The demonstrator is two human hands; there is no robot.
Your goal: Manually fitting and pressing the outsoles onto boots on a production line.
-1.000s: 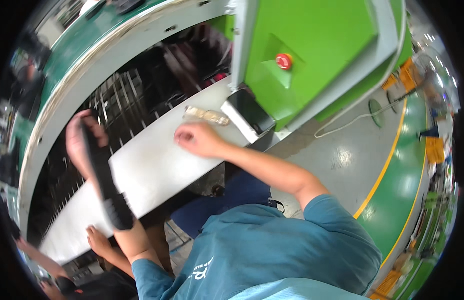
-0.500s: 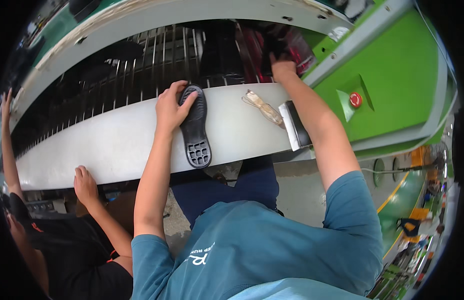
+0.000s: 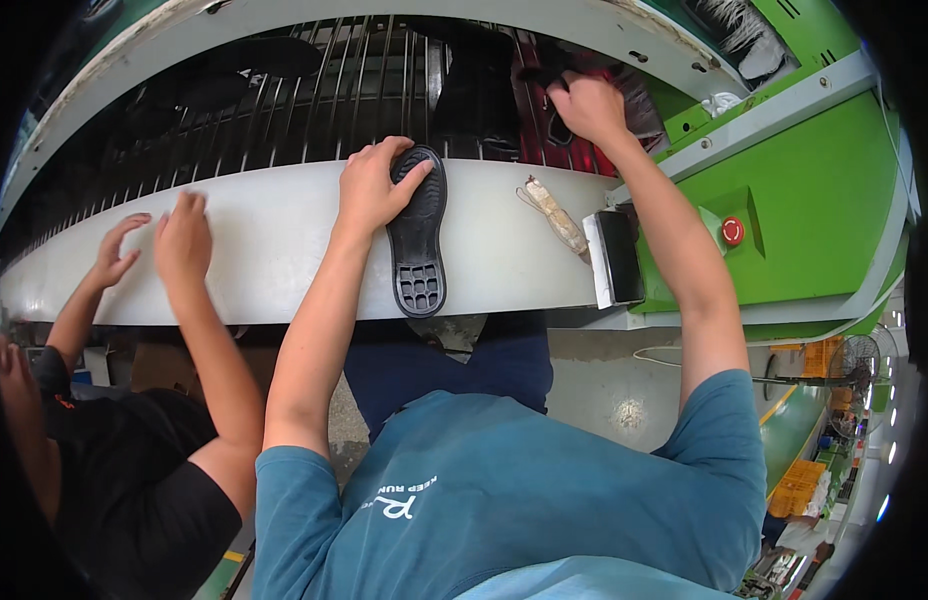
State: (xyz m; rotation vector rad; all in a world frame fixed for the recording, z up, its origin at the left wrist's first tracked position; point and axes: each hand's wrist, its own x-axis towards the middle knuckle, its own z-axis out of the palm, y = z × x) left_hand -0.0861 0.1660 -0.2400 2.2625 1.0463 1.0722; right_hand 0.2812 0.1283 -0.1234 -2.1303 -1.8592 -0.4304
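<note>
A black shoe sole (image 3: 419, 238) lies lengthwise on the white worktop, its tread grooves and square-celled heel facing up. My left hand (image 3: 376, 188) grips its far end, thumb across the top and fingers at the left edge. My right hand (image 3: 591, 106) reaches beyond the worktop, over the metal rods. Its fingers are curled beside a dark piece I cannot make out. Left of that hand, a black boot-like upper (image 3: 476, 98) lies on the rods.
The white worktop (image 3: 284, 255) carries a wrapped tan tool (image 3: 556, 215) and a black-and-white block (image 3: 617, 258). A green machine panel (image 3: 804, 220) with a red button (image 3: 732, 231) stands at right. A co-worker's hands (image 3: 184, 240) hover over the worktop at left.
My right hand's fingers now show curled over the rods. The sole stays in my left hand's grip. The co-worker's hands have moved in over the worktop. The whole view has shifted slightly.
</note>
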